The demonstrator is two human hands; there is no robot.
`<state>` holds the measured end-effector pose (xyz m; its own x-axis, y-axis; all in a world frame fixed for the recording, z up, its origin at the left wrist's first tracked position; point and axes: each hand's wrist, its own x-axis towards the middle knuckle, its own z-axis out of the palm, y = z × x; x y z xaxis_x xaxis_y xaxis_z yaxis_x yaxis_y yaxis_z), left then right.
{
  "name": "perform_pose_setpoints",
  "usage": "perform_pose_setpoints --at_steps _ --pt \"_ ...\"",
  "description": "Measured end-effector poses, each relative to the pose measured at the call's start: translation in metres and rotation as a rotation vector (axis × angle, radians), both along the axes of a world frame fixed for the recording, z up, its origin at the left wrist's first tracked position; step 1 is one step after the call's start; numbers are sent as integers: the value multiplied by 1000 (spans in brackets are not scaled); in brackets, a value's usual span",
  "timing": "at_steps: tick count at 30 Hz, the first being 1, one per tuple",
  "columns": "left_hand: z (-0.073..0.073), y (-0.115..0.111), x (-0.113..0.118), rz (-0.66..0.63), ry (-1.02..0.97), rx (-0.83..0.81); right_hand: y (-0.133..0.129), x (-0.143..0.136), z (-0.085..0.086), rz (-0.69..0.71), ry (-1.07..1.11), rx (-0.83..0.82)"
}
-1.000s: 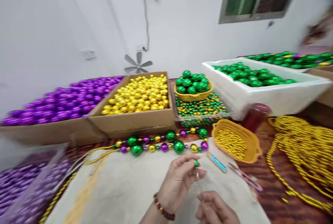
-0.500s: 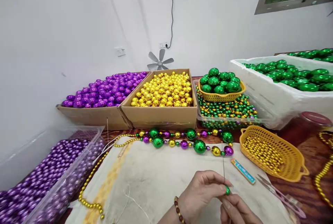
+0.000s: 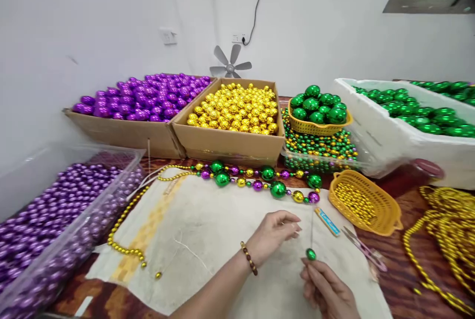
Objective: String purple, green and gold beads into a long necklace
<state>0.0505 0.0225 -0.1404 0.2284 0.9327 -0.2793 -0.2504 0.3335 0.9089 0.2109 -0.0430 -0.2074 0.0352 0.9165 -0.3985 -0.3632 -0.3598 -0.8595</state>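
My right hand (image 3: 328, 284) is closed in a pinch, with a shiny green bead (image 3: 310, 254) at its fingertips. A thin thread (image 3: 312, 225) runs up from that bead toward the end of a beaded strand. To the left, my left hand (image 3: 276, 230) hangs over the cloth with nothing visible in it, its fingers curved and apart. Beyond both hands lies the strand of green, gold and purple beads (image 3: 278, 189), doubled back on itself. A narrow blue-and-orange packet (image 3: 327, 221) rests right of the thread. Whatever sits inside my right fist is hidden.
Cardboard boxes of purple balls (image 3: 129, 99) and gold balls (image 3: 233, 109) stand behind the cloth (image 3: 222, 230). At right are a yellow basket (image 3: 388, 210), pink-handled scissors (image 3: 365, 249) and gold bead strings (image 3: 445, 230). A clear bin of purple beads (image 3: 74, 205) is at left.
My left hand has let go of the green bead and drawn away to the left. The right hand still has the bead at its fingertips. The camera view has shifted.
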Motion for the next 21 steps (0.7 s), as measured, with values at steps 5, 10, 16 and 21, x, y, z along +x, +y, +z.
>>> perform_pose_setpoints --at_steps 5,10,16,21 --pt "-7 -15 -6 -41 -115 66 7 -27 1 57 -25 59" --pt "-14 -24 -8 66 -135 63 4 -38 6 105 -73 70" --pt "-11 -35 1 14 -164 8 -12 -33 8 160 -116 98" --pt "-7 -38 -6 38 -14 -31 -13 -24 3 102 -110 116"
